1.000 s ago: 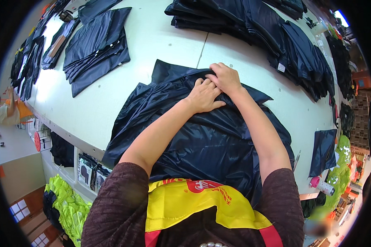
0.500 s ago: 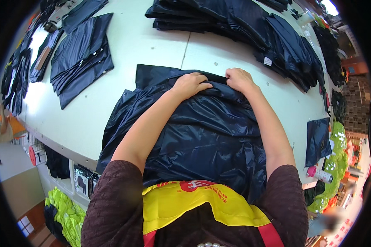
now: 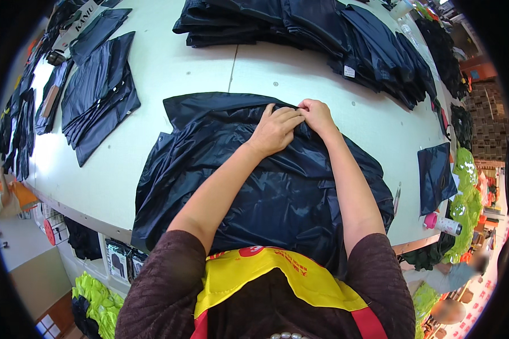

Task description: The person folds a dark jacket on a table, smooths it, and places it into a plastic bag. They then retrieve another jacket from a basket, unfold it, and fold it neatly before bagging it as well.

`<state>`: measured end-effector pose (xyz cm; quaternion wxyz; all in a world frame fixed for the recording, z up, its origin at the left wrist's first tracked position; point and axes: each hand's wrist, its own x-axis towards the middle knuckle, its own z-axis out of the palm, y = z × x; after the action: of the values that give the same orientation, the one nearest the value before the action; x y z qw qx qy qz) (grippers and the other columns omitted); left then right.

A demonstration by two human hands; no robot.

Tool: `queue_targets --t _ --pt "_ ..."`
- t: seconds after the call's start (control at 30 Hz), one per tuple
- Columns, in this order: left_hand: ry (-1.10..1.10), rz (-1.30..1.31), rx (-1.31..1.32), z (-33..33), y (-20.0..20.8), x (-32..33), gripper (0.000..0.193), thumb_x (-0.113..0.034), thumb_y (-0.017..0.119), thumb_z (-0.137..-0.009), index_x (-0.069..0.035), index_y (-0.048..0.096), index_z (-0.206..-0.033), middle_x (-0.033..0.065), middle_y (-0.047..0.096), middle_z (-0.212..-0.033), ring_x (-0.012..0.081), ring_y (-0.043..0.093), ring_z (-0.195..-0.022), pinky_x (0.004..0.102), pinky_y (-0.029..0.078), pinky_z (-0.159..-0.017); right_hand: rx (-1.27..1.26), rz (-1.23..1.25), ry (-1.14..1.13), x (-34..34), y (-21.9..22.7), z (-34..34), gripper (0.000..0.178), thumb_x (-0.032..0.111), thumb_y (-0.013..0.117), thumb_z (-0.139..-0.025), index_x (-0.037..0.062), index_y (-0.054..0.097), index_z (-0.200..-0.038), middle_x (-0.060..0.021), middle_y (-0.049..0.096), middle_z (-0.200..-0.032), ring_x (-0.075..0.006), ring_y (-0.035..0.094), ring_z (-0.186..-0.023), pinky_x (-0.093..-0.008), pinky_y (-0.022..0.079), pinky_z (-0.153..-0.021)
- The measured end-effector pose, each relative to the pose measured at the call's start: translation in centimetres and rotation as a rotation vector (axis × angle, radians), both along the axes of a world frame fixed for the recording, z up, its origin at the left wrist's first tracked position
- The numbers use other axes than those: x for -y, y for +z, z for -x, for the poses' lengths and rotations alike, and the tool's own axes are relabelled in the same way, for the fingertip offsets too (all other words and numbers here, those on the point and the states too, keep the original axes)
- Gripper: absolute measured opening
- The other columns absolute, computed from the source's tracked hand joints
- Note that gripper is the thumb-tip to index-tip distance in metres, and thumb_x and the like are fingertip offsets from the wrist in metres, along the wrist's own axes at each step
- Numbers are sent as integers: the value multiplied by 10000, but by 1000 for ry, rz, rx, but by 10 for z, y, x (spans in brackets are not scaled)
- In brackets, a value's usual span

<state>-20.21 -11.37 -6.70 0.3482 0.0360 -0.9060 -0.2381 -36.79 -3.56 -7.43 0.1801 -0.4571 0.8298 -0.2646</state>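
Observation:
A shiny dark navy garment [image 3: 249, 186] lies spread and wrinkled on the table in front of me, its near part reaching my apron. My left hand [image 3: 275, 129] rests on its upper part, fingers spread over the cloth and their tips close to my right hand. My right hand [image 3: 318, 116] is closed in a pinch on the garment's far edge. A flat flap of the cloth sticks out to the upper left, and a small snap shows on the left side. What lies under the fingertips is hidden.
A long stack of folded navy garments [image 3: 266, 25] lies along the far side of the pale table [image 3: 152, 79]. Another folded pile [image 3: 99, 93] is at left. On the right are a folded navy piece [image 3: 434, 178], a pen-like tool [image 3: 397, 198] and a pink-capped bottle [image 3: 444, 224].
My right hand has moved left to meet my left hand at the garment's far edge. My left hand has shifted slightly right over the cloth. The flap now lies smoother and wider.

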Motion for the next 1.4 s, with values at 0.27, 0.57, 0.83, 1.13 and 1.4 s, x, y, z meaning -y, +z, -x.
queue_targets --t 0.27,0.57,0.83,1.13,1.4 --pt "153 -160 275 19 -1 10 218 -271 574 -861 -70 623 -793 91 641 -759 263 616 -766 388 415 -680 -52 -152 271 3 35 16 136 53 572 -786 8 643 -892 -192 645 -813 -282 621 -749 -344 472 -706" --pt "204 46 566 28 2 16 242 -360 577 -816 -136 667 -834 73 667 -768 254 640 -733 411 409 -762 -404 -191 352 15 77 -16 125 133 580 -801 57 661 -860 -181 650 -874 -347 618 -849 -422 490 -758" --pt "13 -71 -140 10 -8 8 156 -78 711 -708 -31 648 -843 88 641 -882 270 594 -834 353 453 -760 -41 -175 154 -3 63 5 223 242 581 -833 72 674 -942 -154 666 -858 -284 631 -769 -359 483 -699" --pt "50 -74 397 38 0 9 317 -368 665 -728 -112 671 -915 63 616 -914 252 557 -902 379 409 -818 198 216 44 -10 64 25 196 175 605 -843 1 653 -921 -31 620 -752 -98 534 -666 -255 455 -647" --pt "146 -248 221 40 -1 -13 262 -290 699 -714 -82 699 -874 81 654 -927 260 563 -942 397 394 -865 -449 109 126 -56 44 3 157 173 646 -788 85 680 -914 -77 631 -854 -260 604 -852 -357 501 -738"
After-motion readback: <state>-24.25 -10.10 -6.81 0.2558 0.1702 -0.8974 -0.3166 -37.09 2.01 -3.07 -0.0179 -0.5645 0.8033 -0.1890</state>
